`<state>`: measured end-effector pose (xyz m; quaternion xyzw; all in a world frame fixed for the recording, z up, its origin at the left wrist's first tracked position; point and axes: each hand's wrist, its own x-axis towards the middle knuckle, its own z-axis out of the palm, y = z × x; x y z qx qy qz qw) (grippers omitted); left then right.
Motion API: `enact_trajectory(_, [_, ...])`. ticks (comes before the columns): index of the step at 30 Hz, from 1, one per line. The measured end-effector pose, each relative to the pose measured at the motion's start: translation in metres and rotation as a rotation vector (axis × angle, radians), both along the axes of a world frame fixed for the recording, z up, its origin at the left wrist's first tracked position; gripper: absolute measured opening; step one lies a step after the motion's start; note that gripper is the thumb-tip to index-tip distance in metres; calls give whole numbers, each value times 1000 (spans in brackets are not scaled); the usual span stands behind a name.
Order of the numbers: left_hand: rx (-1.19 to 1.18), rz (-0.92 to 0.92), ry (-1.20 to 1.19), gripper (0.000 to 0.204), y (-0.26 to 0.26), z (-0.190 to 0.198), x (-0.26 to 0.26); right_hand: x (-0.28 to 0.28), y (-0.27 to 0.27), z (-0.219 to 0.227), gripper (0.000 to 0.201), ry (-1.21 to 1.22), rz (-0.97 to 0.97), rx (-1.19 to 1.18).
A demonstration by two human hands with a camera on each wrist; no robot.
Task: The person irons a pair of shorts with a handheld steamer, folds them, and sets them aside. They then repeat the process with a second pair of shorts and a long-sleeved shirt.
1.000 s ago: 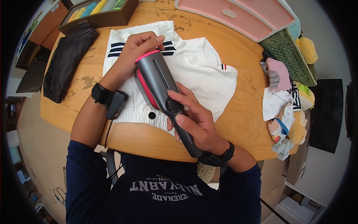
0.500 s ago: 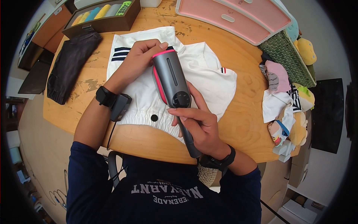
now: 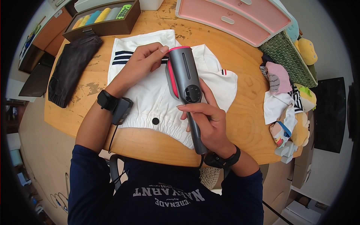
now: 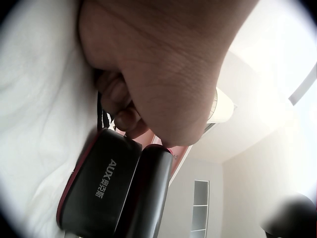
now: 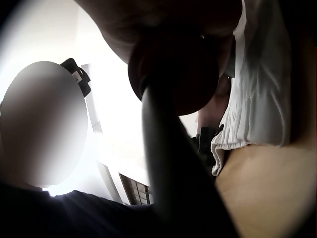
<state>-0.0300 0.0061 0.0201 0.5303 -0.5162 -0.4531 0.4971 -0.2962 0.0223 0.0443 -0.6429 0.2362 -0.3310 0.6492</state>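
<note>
My right hand (image 3: 210, 122) grips the handle of a grey and pink handheld garment steamer (image 3: 183, 71), its head over the white shorts (image 3: 144, 101). The shorts lie flat, with a gathered waistband toward me, a black button and dark stripes on one leg. My left hand (image 3: 139, 63) is over the striped leg, fingers loosely curled and thumb beside the top end of the steamer. In the left wrist view the steamer's head (image 4: 101, 186) lies close to the cloth, just below the curled fingers. The right wrist view shows the dark handle (image 5: 173, 163) coming out of the fist.
Folded dark trousers (image 3: 75, 69) lie at left, below a brown box (image 3: 108, 30) of rolled clothes. Pink drawers (image 3: 232, 24) stand at the back. At right are a green woven basket (image 3: 287, 56) and a pile of small clothes (image 3: 279, 101). A cord trails from the steamer's handle.
The steamer has moved to the right across the shorts and turned more upright in view, my right hand going with it. My left hand has shifted slightly right and down.
</note>
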Motion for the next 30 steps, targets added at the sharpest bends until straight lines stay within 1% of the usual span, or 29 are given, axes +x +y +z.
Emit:
enact_trajectory(2, [40,7,-10,36,1,3,-1,0,-1,0,35,4,-10,0])
enact_trajectory(9, [2,32,-28,35,0,1,-2,-1,-6,0,34,37,-25,-13])
enact_trajectory(12, [54,-8,-38,31,1,0,0,-1,-8,0,35,3,-38,-17])
enact_trajectory(15, [32,13,-55,32,1,2,-3,-2,-8,6,35,40,-42,37])
enact_trajectory(20, [62,2,-55,32,2,2,-1,-2,-11,4,35,42,-33,-13])
enact_trajectory(30, [60,-3,-64,32,1,3,-3,-2,-11,6,33,63,-39,-20])
